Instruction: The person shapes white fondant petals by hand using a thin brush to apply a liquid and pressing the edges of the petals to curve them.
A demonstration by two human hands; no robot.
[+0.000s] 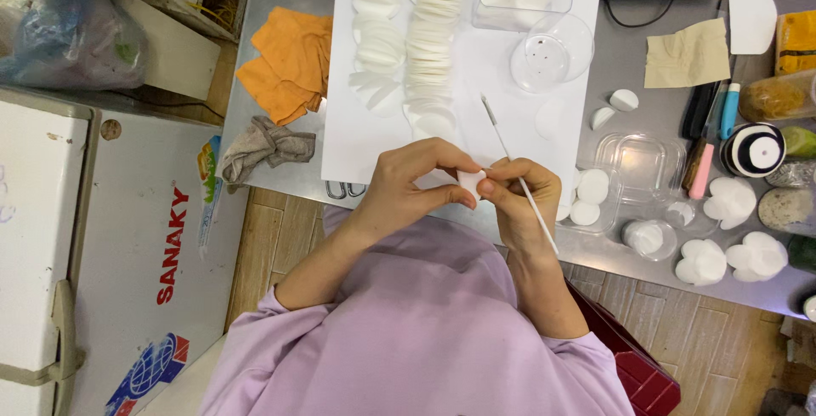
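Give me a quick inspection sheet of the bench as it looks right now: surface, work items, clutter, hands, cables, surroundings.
Surface: grey table with a white sheet on it.
Job's things: small white piece pinched between both hands; thin white stick in the right hand; rows of white discs on the sheet.
Clutter: orange cloths, grey rag, clear round dish, clear trays, white moulded shapes, pens.
Grippers: left hand and right hand both closed on the piece.
Cables: dark cord near the box at the top.
Surroundings: white chest freezer, wooden floor.
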